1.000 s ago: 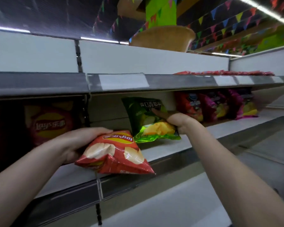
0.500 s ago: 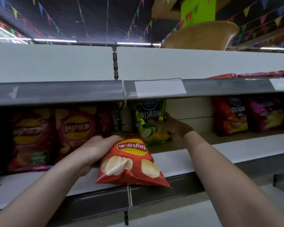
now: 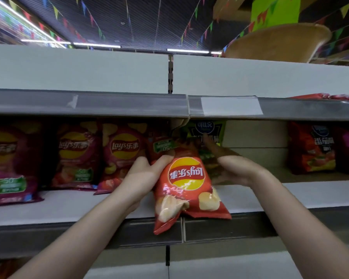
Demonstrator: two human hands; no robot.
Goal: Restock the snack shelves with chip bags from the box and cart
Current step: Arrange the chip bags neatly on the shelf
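My left hand (image 3: pixel 143 174) grips a red Lay's chip bag (image 3: pixel 186 184) by its side. The bag hangs upside down over the front edge of the white shelf (image 3: pixel 310 196). Behind it a green chip bag (image 3: pixel 210 127) stands upright at the back of the shelf, partly hidden by the red bag. My right hand (image 3: pixel 236 170) reaches in beside the red bag, its fingers stretched out and touching the green bag's front.
Several purple-red Lay's bags (image 3: pixel 123 154) stand in a row on the shelf's left. Dark red and pink bags (image 3: pixel 312 148) stand at the right. The upper shelf's grey rail (image 3: pixel 89 105) with a blank label (image 3: pixel 230 105) overhangs closely.
The green bag has gone from tilted forward to upright at the shelf's back. My left hand has brought the red bag up and right, in front of the green one. The view has shifted left.
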